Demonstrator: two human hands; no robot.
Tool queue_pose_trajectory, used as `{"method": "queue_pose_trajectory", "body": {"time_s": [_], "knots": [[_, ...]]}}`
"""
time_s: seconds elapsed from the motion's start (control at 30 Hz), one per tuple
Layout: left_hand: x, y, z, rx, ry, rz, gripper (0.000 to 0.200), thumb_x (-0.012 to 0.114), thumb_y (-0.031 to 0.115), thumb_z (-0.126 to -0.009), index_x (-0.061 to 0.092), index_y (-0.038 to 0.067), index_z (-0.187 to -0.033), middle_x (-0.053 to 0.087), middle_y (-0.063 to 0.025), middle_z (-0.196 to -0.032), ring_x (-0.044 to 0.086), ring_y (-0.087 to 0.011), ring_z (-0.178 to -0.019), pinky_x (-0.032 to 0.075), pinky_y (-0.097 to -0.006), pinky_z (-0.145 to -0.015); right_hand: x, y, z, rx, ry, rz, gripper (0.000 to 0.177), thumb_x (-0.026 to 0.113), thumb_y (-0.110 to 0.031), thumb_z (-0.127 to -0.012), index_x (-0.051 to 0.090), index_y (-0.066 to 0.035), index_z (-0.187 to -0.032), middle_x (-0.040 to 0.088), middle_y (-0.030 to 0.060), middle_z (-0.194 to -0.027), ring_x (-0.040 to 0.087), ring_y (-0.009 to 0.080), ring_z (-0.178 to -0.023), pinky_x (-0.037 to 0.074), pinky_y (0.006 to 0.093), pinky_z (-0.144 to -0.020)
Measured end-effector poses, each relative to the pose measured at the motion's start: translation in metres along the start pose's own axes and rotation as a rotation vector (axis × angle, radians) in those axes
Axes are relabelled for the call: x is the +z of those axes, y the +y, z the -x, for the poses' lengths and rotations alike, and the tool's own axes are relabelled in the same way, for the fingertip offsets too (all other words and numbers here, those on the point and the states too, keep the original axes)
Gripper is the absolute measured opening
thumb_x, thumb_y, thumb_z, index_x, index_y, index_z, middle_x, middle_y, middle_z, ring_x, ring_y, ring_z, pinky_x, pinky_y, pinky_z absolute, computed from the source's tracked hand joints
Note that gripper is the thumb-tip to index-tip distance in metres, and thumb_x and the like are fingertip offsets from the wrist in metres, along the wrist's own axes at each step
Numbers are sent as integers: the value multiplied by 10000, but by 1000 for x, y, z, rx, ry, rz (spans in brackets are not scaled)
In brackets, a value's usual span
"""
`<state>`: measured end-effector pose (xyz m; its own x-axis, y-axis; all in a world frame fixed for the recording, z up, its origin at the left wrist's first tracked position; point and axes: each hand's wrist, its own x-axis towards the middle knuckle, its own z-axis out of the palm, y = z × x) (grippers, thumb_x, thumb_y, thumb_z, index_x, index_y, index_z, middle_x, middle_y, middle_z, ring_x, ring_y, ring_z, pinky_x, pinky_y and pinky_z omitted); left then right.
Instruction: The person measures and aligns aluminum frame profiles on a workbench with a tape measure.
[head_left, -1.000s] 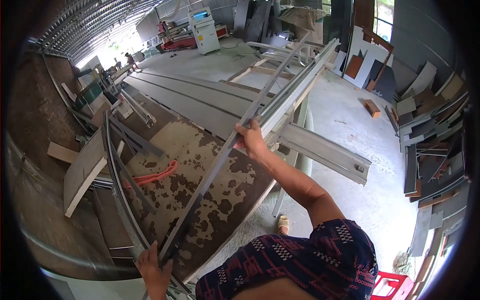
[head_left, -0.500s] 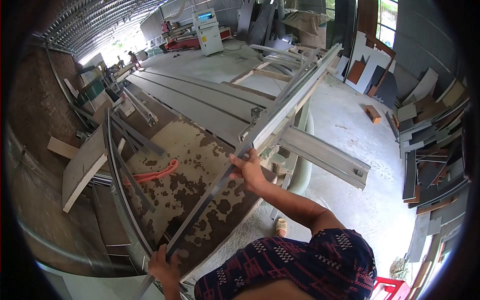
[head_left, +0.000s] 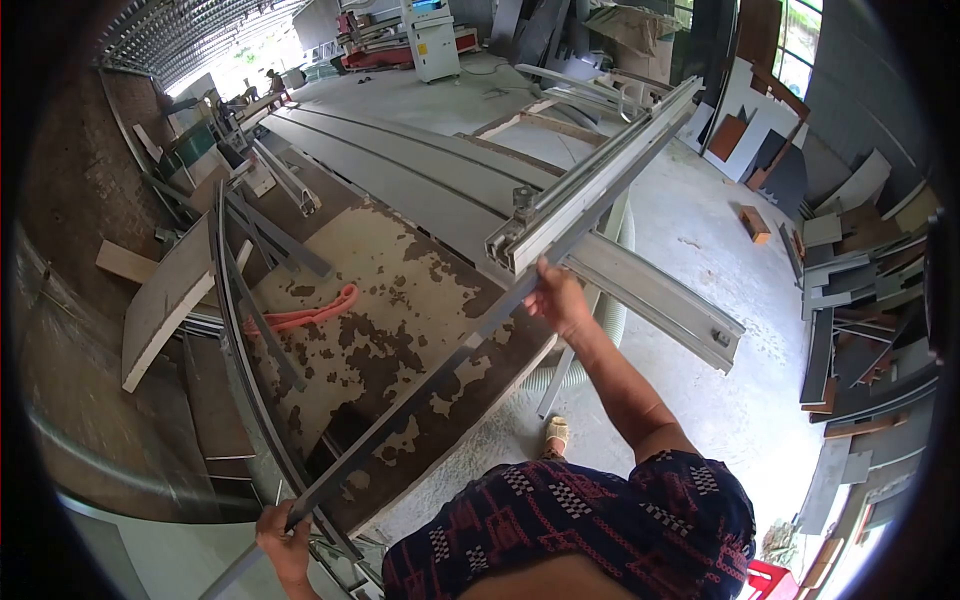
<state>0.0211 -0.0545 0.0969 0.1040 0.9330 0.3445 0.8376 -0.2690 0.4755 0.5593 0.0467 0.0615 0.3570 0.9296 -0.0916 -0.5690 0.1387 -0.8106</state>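
Observation:
A long, narrow, dark grey strip [head_left: 400, 413] runs diagonally from the lower left towards the upper right, held in both my hands. My left hand [head_left: 284, 540] is closed around it near the bottom left, with the strip's end reaching past the hand. Farther along, my right hand [head_left: 560, 300] grips the strip from its right side. Just beyond that hand, the strip passes along the right side of a long aluminium rail [head_left: 605, 175]. Below the strip lies a worn tabletop [head_left: 380, 290] with peeling patches.
A pink-orange strap [head_left: 315, 312] lies on the tabletop near several loose dark strips [head_left: 262, 240]. A metal crossbar [head_left: 660, 300] juts right above a ribbed hose [head_left: 612, 320]. Board offcuts [head_left: 860, 310] are stacked at right. A brick-like block [head_left: 755, 225] sits on the floor.
The strip has shifted from over the rail to its right side. My right hand has moved right and slightly up; my left hand has moved left and a little down.

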Motion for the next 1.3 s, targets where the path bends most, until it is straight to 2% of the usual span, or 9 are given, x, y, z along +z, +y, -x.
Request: {"method": "queue_pose_trajectory", "body": {"time_s": [0.1, 0.2, 0.23, 0.33, 0.37, 0.47, 0.57, 0.87, 1.3], "knots": [[-12, -28, 7, 115, 35, -244, 452, 757, 104, -577, 614, 50, -1002, 563, -106, -902, 509, -338, -886, 364, -459, -859, 11, 25, 8, 77, 41, -17, 308, 571, -311, -901, 456, -45, -1006, 598, 100, -745, 600, 175, -509, 474, 258, -411], [-18, -42, 17, 56, 153, -319, 364, 714, 115, -653, 620, 47, -998, 559, -108, -946, 507, -322, -898, 366, -406, -847, 23, 42, 11, 113, -9, -33, 333, 585, -316, -890, 466, -33, -1021, 594, 109, -766, 610, 187, -533, 486, 276, -430], [-35, -43, 6, 463, 209, -605, 220, 704, 165, -767, 650, -5, -895, 622, -200, -796, 591, -354, -617, 483, -414, -511, 29, 44, 15, 136, 8, -16, 342, 587, -316, -888, 470, -29, -1032, 595, 113, -779, 615, 193, -545, 489, 278, -435], [-47, -53, 15, 218, 166, -614, 294, 735, 261, -745, 668, 6, -875, 640, -202, -868, 602, -382, -708, 495, -450, -663, 45, 55, 22, 206, 2, 17, 373, 591, -322, -883, 477, -19, -1069, 597, 122, -813, 627, 211, -591, 498, 285, -461], [-51, -55, 19, -84, 12, -498, 357, 724, 280, -754, 675, 31, -1005, 633, -221, -1007, 604, -349, -913, 431, -473, -857, 46, 62, 20, 221, -29, 16, 388, 590, -329, -882, 478, -18, -1084, 596, 123, -821, 631, 218, -611, 502, 289, -476], [-42, -94, 30, 0, 183, -397, 348, 704, 137, -685, 622, 45, -1011, 571, -109, -945, 509, -322, -916, 353, -416, -878, 61, 68, 24, 255, -89, 45, 420, 587, -349, -879, 474, -9, -1100, 594, 123, -834, 638, 232, -660, 511, 303, -523], [-47, -102, 32, -93, 170, -403, 342, 699, 143, -706, 621, 47, -1025, 575, -110, -951, 506, -320, -942, 330, -420, -912, 71, 79, 24, 310, -110, 59, 423, 601, -354, -870, 485, -15, -1096, 594, 132, -880, 639, 240, -686, 513, 329, -577], [-49, -158, 16, -153, 94, -309, 442, 670, 407, -749, 617, 38, -988, 570, -112, -873, 540, -315, -833, 375, -421, -810, 102, 102, 14, 387, -155, 58, 388, 615, -321, -867, 486, -16, -1070, 559, 110, -846, 652, 246, -732, 532, 337, -573], [-20, -193, -4, -173, 99, -283, 354, 721, 309, -712, 635, 63, -950, 586, -76, -864, 559, -286, -812, 373, -391, -778, 100, 118, -13, 434, -124, 85, 390, 630, -313, -848, 522, -2, -1056, 619, 125, -855, 661, 243, -702, 523, 313, -517]]}}
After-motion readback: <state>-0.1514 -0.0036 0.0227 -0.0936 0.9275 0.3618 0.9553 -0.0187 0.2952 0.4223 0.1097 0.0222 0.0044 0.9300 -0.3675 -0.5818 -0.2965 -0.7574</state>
